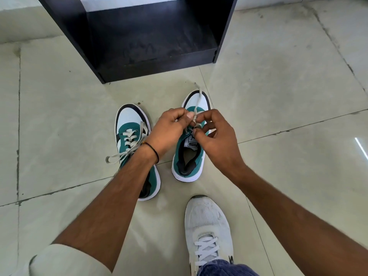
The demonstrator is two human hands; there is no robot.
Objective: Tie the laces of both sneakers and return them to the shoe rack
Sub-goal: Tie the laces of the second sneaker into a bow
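Two green, white and black sneakers stand on the tiled floor, toes pointing at the rack. Over the right sneaker (190,154), my left hand (169,128) and my right hand (216,134) both pinch its off-white lace (198,100), whose free end trails over the toe. The left sneaker (130,126) sits apart to the left, partly under my left forearm, its laces (123,154) loose and trailing onto the floor. The dark shoe rack (151,62) stands just beyond the sneakers, its lower shelf bare.
My own white shoe (207,232) is planted on the floor right behind the right sneaker, with a denim trouser cuff at the bottom edge. Pale floor tiles (278,96) spread out on both sides of the rack.
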